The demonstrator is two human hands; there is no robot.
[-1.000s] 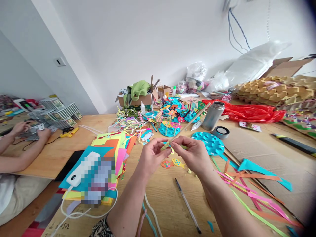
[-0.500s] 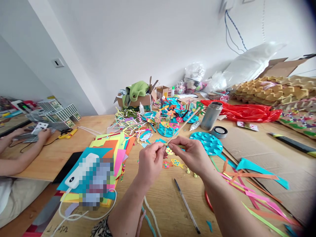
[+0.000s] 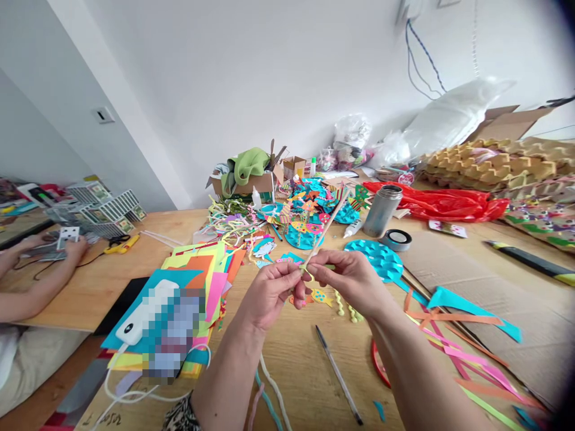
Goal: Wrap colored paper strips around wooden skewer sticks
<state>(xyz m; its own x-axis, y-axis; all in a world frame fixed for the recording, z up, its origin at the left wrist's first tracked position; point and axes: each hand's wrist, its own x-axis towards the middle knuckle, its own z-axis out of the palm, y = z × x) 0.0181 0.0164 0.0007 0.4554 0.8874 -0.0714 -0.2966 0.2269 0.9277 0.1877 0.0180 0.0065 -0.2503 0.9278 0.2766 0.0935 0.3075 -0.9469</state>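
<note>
A thin wooden stick [image 3: 327, 224] slants up and to the right from between my two hands. A narrow pale-green strip [image 3: 308, 274] curls at its lower end. My left hand [image 3: 274, 290] pinches the stick's lower end and the strip. My right hand [image 3: 345, 278] has thumb and forefinger closed on the strip, close to the left fingertips. Yellow and orange paper fish [image 3: 321, 296] lie on the table just below the hands. Curly yellow-green strips [image 3: 340, 304] hang or lie beneath my right hand; which, I cannot tell.
Nearby are a pen [image 3: 339, 374], a steel bottle [image 3: 383, 211], a blue egg-tray disc [image 3: 375, 258], coloured paper sheets [image 3: 193, 263] with a power bank [image 3: 146, 314], and paper strips [image 3: 480, 359]. At the left, another person's hands [image 3: 74, 248] hold a dotted card.
The stick stands steeper, its top shifted left. The pale strip now loops visibly between my fingers, and my left hand has turned slightly. More of the curly strips shows under my right hand.
</note>
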